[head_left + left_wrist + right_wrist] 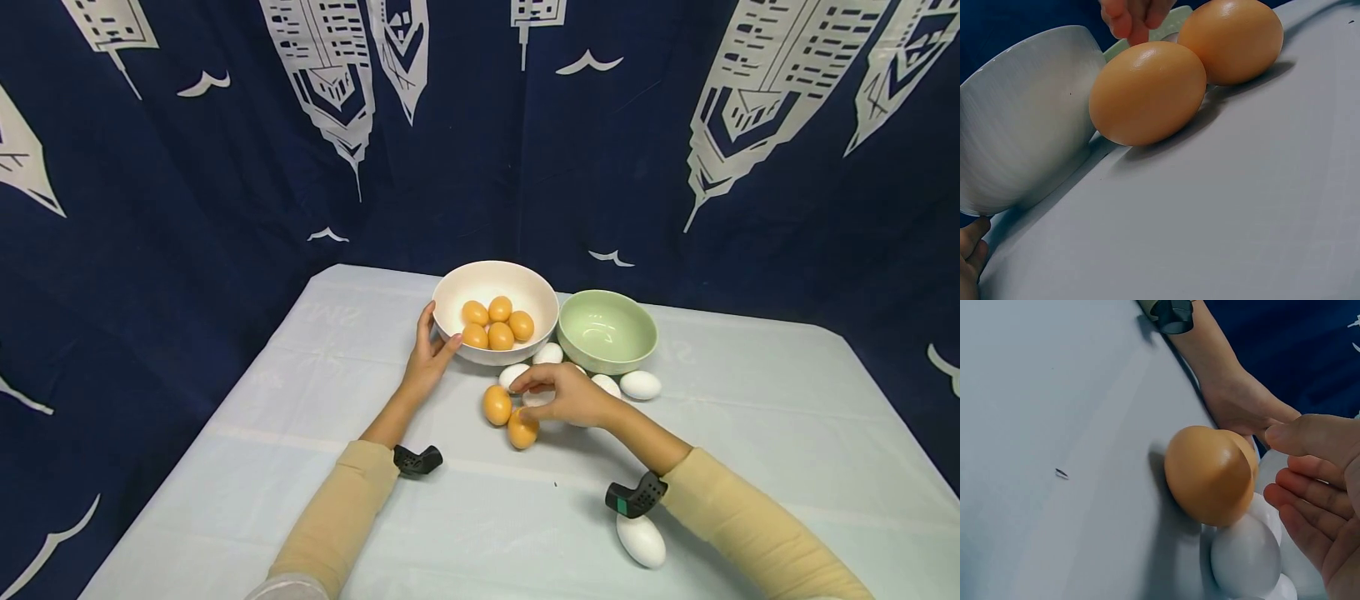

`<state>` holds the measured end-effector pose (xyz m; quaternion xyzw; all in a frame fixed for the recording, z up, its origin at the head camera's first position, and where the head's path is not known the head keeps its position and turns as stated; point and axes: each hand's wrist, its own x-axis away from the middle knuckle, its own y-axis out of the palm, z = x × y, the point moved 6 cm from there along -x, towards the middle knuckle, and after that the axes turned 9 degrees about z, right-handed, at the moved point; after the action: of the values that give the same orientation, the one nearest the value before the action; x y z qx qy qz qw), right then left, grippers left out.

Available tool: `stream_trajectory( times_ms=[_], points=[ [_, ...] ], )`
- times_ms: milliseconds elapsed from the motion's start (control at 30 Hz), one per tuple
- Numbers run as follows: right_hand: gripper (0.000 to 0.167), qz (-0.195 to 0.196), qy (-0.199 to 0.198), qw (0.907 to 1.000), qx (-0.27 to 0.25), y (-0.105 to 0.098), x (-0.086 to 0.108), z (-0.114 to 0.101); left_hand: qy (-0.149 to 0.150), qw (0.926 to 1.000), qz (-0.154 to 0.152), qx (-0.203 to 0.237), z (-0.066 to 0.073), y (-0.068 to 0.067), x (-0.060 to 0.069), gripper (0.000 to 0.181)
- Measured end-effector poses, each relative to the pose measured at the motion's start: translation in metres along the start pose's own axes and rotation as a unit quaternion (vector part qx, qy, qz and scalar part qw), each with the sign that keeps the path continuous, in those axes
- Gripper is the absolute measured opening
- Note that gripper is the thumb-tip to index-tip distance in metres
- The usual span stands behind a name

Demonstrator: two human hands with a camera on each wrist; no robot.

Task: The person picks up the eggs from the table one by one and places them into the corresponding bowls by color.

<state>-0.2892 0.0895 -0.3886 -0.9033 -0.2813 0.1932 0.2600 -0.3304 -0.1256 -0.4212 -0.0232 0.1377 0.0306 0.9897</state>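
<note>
My left hand holds the side of the cream bowl, thumb near the rim; several orange-brown eggs lie inside. In the left wrist view its fingertips touch the bowl low down. My right hand hovers over the eggs in front of the bowls, fingers apart and bent a little. Two brown eggs, one left and one nearer, lie beside it on the table. In the right wrist view nothing is between the right hand's thumb and fingers, and a brown egg lies beside them.
A green bowl holding nothing touches the cream bowl's right side. Several white eggs lie in front of the bowls, partly behind my right hand. Another white egg lies near the right wrist camera. A dark blue patterned cloth hangs behind the table.
</note>
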Motion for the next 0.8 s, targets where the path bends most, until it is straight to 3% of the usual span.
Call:
stream_trajectory(
  times_ms=[467, 800],
  points=[
    [0.037, -0.041, -0.003, 0.9991, 0.007, 0.012, 0.007, 0.000, 0.002, 1.0000, 0.000, -0.002, 0.003, 0.001, 0.001, 0.078],
    [0.038, -0.077, -0.016, 0.9948, 0.065, 0.016, 0.015, -0.001, 0.002, 0.9999, 0.005, -0.012, 0.008, 0.001, 0.003, 0.076]
  ],
)
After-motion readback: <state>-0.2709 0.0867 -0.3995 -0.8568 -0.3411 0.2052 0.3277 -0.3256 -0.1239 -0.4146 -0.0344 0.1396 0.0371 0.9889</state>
